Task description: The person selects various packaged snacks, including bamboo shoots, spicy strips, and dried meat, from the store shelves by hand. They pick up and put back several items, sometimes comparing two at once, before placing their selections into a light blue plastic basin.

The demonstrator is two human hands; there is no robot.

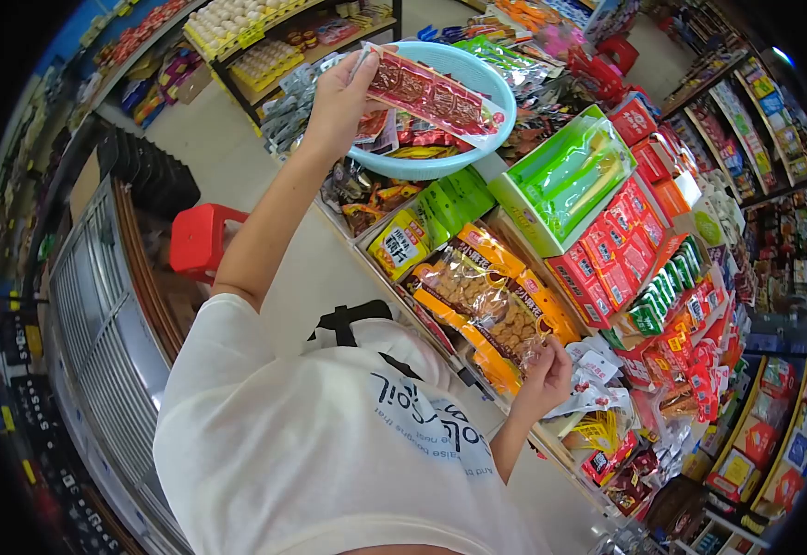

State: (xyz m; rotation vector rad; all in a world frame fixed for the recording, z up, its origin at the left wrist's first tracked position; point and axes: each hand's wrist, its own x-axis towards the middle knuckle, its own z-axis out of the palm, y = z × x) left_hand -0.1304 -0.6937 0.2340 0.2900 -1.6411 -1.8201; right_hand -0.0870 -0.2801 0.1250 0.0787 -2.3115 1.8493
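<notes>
My left hand (pixel 340 104), raised at the upper left, grips one end of a long flat snack packet (pixel 433 96) with dark red-brown pieces showing through its clear front. The packet is tilted over a light blue plastic basket (pixel 403 168) that holds other packaged snacks. My right hand (pixel 546 375) is at the lower right, fingers drawn together at the edge of an orange snack bag (pixel 507 326) with a see-through window. What its fingertips hold, if anything, is not clear. A similar orange bag (pixel 463 268) lies beside it.
A green box (pixel 551 242) of wrapped snacks and a red box (pixel 597 268) of packets sit on the crowded display. A yellow-green bag (pixel 401 242) lies below the basket. A red stool (pixel 202 242) stands on the floor at left. Egg trays (pixel 237 28) fill a shelf behind.
</notes>
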